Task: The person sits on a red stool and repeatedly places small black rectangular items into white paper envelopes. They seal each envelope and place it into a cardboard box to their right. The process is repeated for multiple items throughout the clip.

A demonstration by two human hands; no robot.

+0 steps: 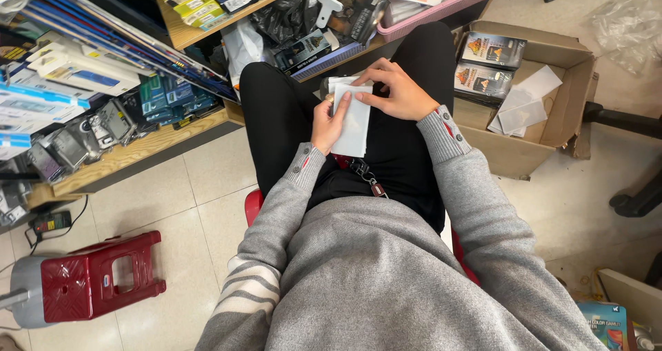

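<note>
**Thin white packets held over the lap**

Tiled shop floor [200,185] underfoot, pale and wide. Packed wooden shelving [131,147] along the left, crammed with boxed and carded goods. Open cardboard box [565,99] on the right, holding dark printed packs and a few loose white sleeves. Small red plastic stool [96,282] lower left, well apart from the lap. Seated on another red seat, grey knit sleeves reaching forward over black trousers.

Stack of flat white packets [353,120] resting on the thighs, between both hands. Left hand [329,120] curled against the left edge, thumb on top, fingers hidden beneath: gripping the stack. Right hand [398,89] bent over the upper right corner, fingertips pressing the top packet, pinching or peeling at it; cannot tell which.

Likely very light, thin and bendy, probably smooth-faced and prone to sliding one over another. Easily creased if squeezed mid-sheet. Best taken at an edge or corner, thumb above and fingers below, with the other hand steadying the opposite side.

Small metal clip [372,183] hanging at the waist.
</note>
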